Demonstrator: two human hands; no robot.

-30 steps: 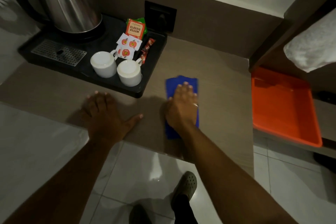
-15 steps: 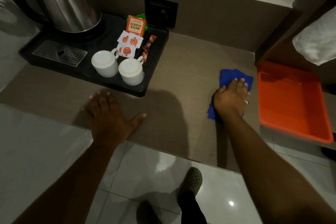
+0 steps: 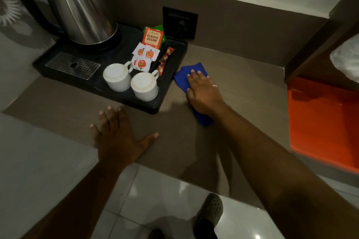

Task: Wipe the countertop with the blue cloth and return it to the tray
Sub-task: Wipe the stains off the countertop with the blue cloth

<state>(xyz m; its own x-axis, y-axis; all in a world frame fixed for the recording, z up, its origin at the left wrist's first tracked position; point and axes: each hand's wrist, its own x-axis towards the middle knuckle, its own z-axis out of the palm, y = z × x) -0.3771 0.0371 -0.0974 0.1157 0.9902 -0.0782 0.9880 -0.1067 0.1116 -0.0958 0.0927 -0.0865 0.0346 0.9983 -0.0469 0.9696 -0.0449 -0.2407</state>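
The blue cloth (image 3: pixel 183 77) lies flat on the brown countertop (image 3: pixel 242 87), right beside the black tray's right edge. My right hand (image 3: pixel 203 91) presses down on it, palm flat and fingers together, covering its middle; blue shows ahead of the fingers and behind the wrist. My left hand (image 3: pixel 120 134) rests flat on the countertop near its front edge, fingers spread, holding nothing. The orange tray (image 3: pixel 318 120) sits empty at the right, a step lower than the counter.
A black tray (image 3: pixel 169 91) at the back left holds a steel kettle (image 3: pixel 81 11), two upturned white cups (image 3: pixel 118 76), tea packets (image 3: pixel 152 38) and sachets. A wall socket (image 3: pixel 179 22) is behind it. A white towel (image 3: pixel 345 58) lies on the shelf at right. Tiled floor below.
My right hand slid the cloth from the counter's middle to its right end by the orange tray, then back left and farther away, up against the black tray. The left hand stayed put.
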